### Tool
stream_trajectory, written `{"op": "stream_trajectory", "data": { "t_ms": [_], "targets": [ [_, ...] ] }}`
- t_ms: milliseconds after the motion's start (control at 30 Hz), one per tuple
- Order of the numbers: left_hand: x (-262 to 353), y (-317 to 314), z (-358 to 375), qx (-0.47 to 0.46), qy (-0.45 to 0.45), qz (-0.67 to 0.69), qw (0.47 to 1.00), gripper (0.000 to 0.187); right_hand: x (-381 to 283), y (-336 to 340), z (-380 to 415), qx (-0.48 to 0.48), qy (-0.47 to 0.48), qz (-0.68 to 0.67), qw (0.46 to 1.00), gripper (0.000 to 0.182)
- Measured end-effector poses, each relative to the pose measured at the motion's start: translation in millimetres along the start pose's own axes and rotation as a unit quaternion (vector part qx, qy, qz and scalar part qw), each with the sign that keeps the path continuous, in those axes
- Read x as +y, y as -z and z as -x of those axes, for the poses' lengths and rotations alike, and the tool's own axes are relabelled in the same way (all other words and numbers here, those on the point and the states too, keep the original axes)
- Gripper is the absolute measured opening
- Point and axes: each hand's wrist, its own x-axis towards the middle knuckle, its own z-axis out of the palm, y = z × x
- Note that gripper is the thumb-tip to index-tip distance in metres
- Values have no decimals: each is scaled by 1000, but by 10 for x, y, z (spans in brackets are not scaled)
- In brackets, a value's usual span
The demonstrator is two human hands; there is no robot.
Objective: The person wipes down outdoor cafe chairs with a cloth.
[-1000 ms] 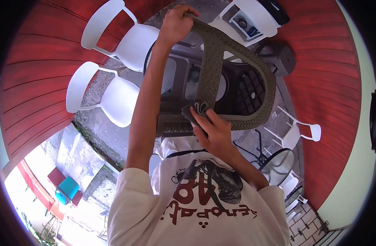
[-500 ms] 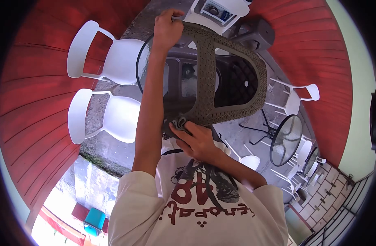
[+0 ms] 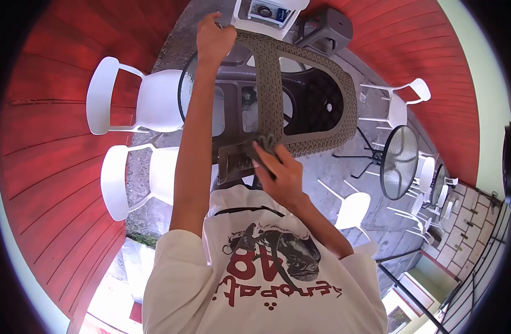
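A brown plastic chair (image 3: 269,89) with a woven-pattern frame is tipped in front of me, over a round glass table (image 3: 186,92). My left hand (image 3: 215,42) reaches out to the chair's far edge, its fingers bent over the rim and partly hidden. Close to my body, my right hand (image 3: 281,172) is closed on a dark grey cloth (image 3: 261,146). The cloth presses against the near part of the woven frame, where a crossbar meets the side. Motion blurs the cloth and fingertips a little.
White chairs (image 3: 158,100) stand at the left by a red wall (image 3: 49,117). Another white chair (image 3: 269,28) at the top carries a box. A brown stool-like piece (image 3: 330,30) is beside it. To the right are a glass-topped table (image 3: 399,161) and several white chairs.
My right hand has moved the cloth up and right along the frame. The chair sits slightly further left in view, and my left hand keeps its place on the far edge.
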Motion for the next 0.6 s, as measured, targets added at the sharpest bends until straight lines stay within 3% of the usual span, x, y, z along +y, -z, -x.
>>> {"op": "stream_trajectory", "data": {
  "t_ms": [33, 133, 233, 433, 533, 600],
  "targets": [
    [-37, -71, 32, 46, -7, -23, 999, 44, -48, -82, 2, 1, 24, 5, 1000, 46],
    [81, 120, -33, -152, 141, 12, 978, 46, -121, -187, -3, 26, 62, 24, 997, 45],
    [24, 178, -132, -227, 139, -12, 964, 34, 74, -103, 111, 68, 8, 57, 996, 46],
    [142, 233, -68, -244, 201, 77, 946, 27, 409, 3, 245, 138, -134, 81, 978, 45],
    [127, 176, -90, -235, 223, 103, 940, 26, 204, -23, 254, 128, -93, 58, 986, 46],
    [181, 177, -90, -243, 225, 107, 938, 26, 109, -40, 220, 84, -14, 37, 996, 47]
  ]
}}
